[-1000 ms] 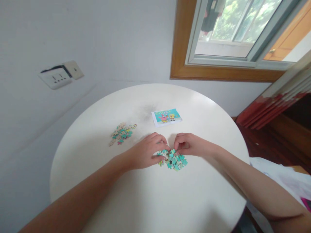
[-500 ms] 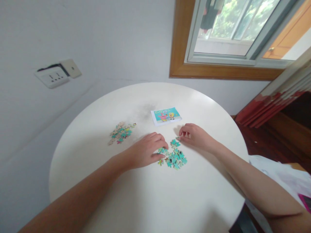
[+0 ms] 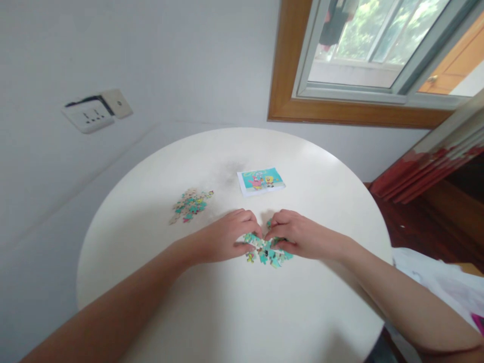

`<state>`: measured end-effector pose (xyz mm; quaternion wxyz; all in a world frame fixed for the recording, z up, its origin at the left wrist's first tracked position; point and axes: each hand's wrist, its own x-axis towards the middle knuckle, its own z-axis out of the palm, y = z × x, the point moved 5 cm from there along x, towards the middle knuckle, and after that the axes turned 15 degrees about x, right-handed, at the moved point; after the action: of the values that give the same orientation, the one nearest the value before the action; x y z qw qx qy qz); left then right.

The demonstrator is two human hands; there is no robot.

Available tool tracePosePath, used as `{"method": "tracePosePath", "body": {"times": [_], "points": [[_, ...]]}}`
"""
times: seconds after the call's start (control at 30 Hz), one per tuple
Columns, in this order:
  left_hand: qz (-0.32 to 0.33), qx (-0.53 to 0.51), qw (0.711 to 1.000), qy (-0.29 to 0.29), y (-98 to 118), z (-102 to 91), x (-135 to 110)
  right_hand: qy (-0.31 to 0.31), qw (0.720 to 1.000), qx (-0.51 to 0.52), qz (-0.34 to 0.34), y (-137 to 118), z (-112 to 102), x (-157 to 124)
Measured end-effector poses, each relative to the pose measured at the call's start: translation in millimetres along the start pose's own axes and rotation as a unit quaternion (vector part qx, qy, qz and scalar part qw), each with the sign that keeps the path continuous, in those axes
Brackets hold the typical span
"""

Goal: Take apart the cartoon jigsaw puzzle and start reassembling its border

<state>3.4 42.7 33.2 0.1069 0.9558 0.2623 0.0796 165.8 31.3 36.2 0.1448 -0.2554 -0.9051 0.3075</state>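
Teal and yellow jigsaw puzzle pieces [image 3: 265,253] lie in a cluster on the white round table [image 3: 227,312]. My left hand [image 3: 232,234] rests at the cluster's left edge, its thumb and fingers curved around a puzzle piece [image 3: 248,238] there. From the right, my right hand [image 3: 298,234] reaches over the cluster with fingers curled down onto a piece, covering part of the cluster. The fingertips of both hands are close together. Behind the hands lies a picture card [image 3: 261,181] with a pink and a yellow cartoon figure on teal.
A second heap of loose puzzle pieces [image 3: 191,204] lies to the left, some with bare backs up. A wall with a socket [image 3: 88,116] and a wood-framed window [image 3: 363,108] stands behind the table. White plastic [image 3: 434,277] is at the right beside the table.
My right hand has moved left and toward me, from beside the upper right of the cluster onto it. The left hand stays almost in place. The view has shifted slightly.
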Motion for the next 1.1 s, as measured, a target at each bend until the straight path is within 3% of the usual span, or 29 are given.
{"method": "tracePosePath", "body": {"times": [0.47,1.1], "points": [[-0.009,-0.028,1.000,-0.006,1.7,2.6,0.7,0.002,0.999,0.048,0.003,-4.9,-0.7,1.2],[-0.017,-0.053,0.998,0.002,-0.6,3.6,0.7,0.031,0.999,0.008,0.028,1.5,1.4,2.9]]}}
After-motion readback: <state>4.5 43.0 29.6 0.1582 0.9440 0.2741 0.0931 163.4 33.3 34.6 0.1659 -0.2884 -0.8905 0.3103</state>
